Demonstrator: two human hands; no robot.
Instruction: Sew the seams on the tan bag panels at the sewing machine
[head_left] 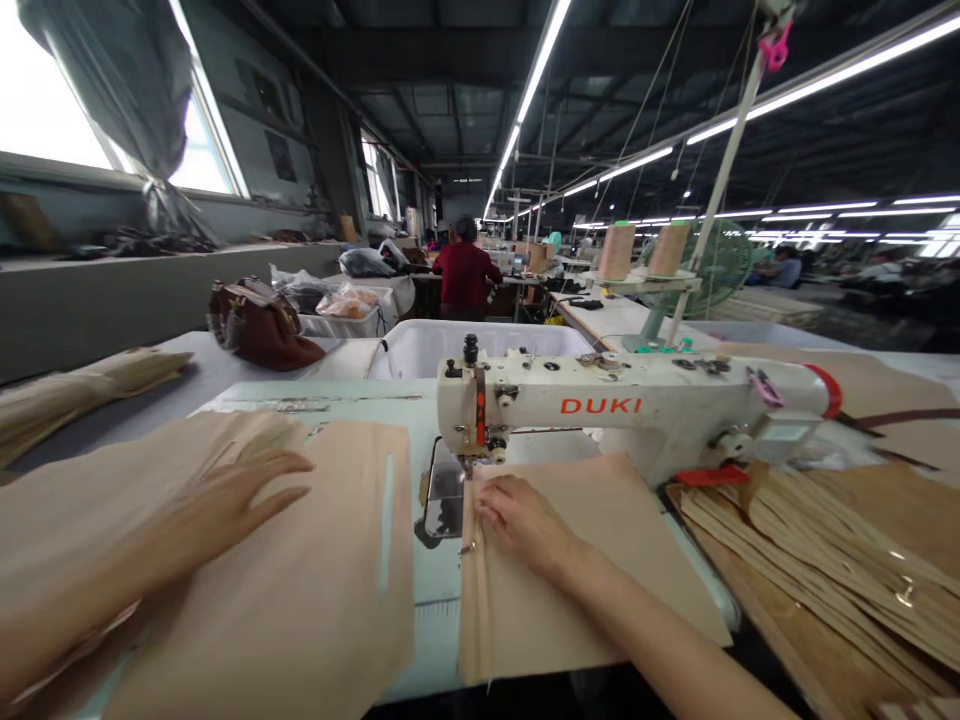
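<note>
My right hand [525, 525], its fingers curled and pressed together, is on a tan fabric panel [600, 560] close to the needle. A zipper strip [474, 600] with a small metal pull runs along that panel's left edge and passes under the presser foot [469, 466] of a white sewing machine [547, 400]. On the left, my left hand [247, 497] lies with thumb and fingers apart over another tan panel [315, 580], which has a long narrow slot near its right edge. More tan fabric [135, 470] spreads beneath and beside my left wrist.
Zipper strips [832, 570] lie piled on a brown board at right. Behind the machine stand a white bin [487, 340] and thread cones [616, 252]. A brown handbag [266, 325] sits at back left. A person in red [466, 272] is farther off.
</note>
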